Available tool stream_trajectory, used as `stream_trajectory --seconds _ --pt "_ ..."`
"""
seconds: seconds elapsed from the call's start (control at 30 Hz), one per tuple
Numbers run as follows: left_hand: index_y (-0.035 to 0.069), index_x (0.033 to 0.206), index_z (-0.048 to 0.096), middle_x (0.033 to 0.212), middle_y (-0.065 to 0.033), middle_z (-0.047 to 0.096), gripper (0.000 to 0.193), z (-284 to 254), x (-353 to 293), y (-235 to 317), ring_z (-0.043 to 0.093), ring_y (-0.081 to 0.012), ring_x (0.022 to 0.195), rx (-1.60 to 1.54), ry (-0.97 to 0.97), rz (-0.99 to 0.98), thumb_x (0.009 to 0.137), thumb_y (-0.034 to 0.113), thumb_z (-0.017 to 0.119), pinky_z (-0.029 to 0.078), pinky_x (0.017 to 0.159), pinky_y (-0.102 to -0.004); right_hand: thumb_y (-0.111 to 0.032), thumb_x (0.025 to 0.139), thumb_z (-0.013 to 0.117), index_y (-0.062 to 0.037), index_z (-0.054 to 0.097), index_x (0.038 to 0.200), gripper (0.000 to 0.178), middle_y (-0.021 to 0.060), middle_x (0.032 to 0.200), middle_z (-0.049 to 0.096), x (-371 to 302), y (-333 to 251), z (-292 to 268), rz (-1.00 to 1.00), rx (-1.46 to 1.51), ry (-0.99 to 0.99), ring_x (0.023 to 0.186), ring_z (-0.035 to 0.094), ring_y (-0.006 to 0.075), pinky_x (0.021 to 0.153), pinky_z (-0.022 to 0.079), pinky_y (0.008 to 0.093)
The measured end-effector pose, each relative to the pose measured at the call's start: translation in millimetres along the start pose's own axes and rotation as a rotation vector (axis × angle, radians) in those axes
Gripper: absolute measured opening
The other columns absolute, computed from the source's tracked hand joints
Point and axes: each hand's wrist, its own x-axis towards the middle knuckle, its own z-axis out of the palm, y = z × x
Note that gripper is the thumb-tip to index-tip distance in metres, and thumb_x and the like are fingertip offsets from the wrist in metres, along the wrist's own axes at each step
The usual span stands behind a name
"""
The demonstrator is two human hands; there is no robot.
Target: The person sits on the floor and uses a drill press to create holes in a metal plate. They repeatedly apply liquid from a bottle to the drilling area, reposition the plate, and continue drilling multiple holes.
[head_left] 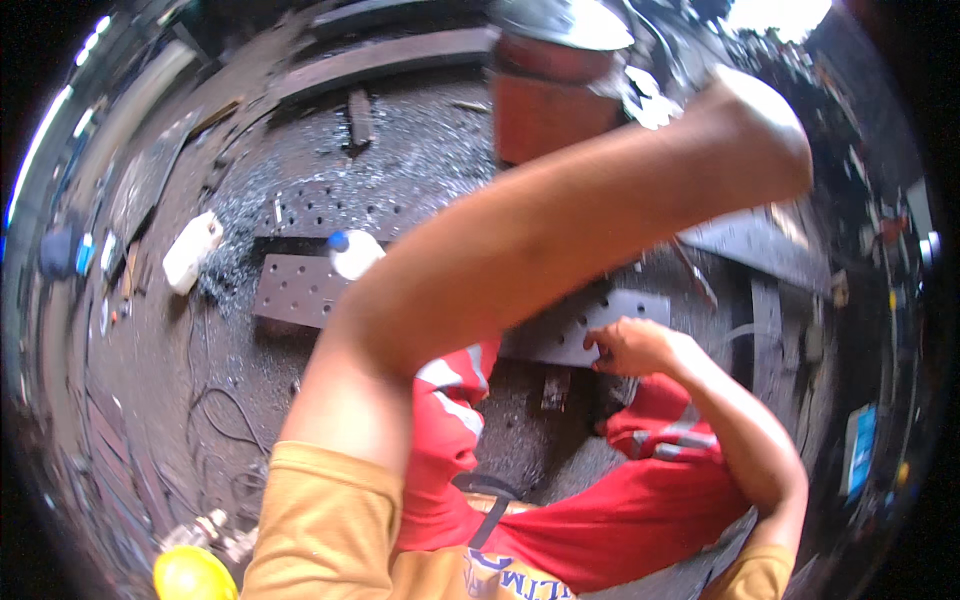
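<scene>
My left arm reaches across the view from lower left to upper right. At its end, my left hand is blurred and bent over, and its fingers are hidden. Below the forearm, my right hand rests at the right end of a drilled metal plate, fingers bent and apart, with nothing visible in them. The forearm covers the plate's middle. Toward the plate's left part stands a white bottle with a blue cap, partly behind my arm.
Another drilled plate lies beyond, among metal shavings. An orange-red container stands at the back. To the left are a white jug and a cable; a yellow helmet-like object sits lower left. Flat steel bars lie right.
</scene>
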Motion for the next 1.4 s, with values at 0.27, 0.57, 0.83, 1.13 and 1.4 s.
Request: stream_trajectory --seconds 0.27,0.57,0.83,1.13,1.4 --pt "0.019 0.115 0.079 0.124 -0.0072 0.072 0.034 3.2 47.7 14.1 0.065 -0.0331 0.111 -0.095 -0.349 -0.051 0.084 0.032 0.08 0.044 0.09 -0.0611 -0.025 0.086 0.082 -0.0092 0.046 0.149 0.075 0.0171 0.139 0.059 198.8 -38.9 20.0 -0.49 0.255 0.437 0.127 0.058 0.0304 0.107 0.048 0.0442" --pt "0.017 0.112 0.079 0.121 -0.0085 0.073 0.031 22.5 27.1 -0.6 0.067 -0.0327 0.109 -0.206 -0.189 0.047 0.085 0.03 0.077 0.046 0.089 -0.0582 -0.023 0.072 0.096 -0.0067 0.012 0.159 0.122 0.0212 0.151 0.039 355.7 -173.8 55.2 -0.607 0.736 0.716 0.142 0.041 0.034 0.12 0.032 0.0459" --pt "0.015 0.11 0.079 0.118 -0.0097 0.074 0.028 22.8 -37.5 -31.0 0.069 -0.0324 0.107 -0.188 -0.056 -0.002 0.086 0.028 0.075 0.049 0.089 -0.0556 -0.031 0.083 0.081 -0.0121 0.036 0.146 0.08 0.0109 0.137 0.057 388.5 -209.3 46.8 -0.611 1.959 0.237 0.121 0.059 0.0231 0.097 0.052 0.0429" --pt "0.013 0.107 0.079 0.114 -0.011 0.075 0.026 26.4 -60.4 -26.7 0.071 -0.0319 0.105 -0.112 -0.126 -0.093 0.087 0.026 0.072 0.052 0.089 -0.0528 -0.034 0.083 0.084 -0.0114 0.042 0.142 0.076 0.0089 0.127 0.064 268.2 -199.2 33.9 -0.686 1.405 0.997 0.111 0.066 0.0222 0.093 0.056 0.042" --pt "0.006 0.095 0.079 0.098 -0.0165 0.077 0.021 25.2 0.2 -25.9 0.075 -0.037 0.093 0.104 0.267 0.194 0.087 0.02 0.066 0.058 0.082 -0.0436 -0.028 0.072 0.094 -0.0069 0.04 0.14 0.09 0.012 0.122 0.068 143.2 -133.2 61.8 -0.35 1.217 1.472 0.109 0.068 0.0238 0.097 0.056 0.0407"
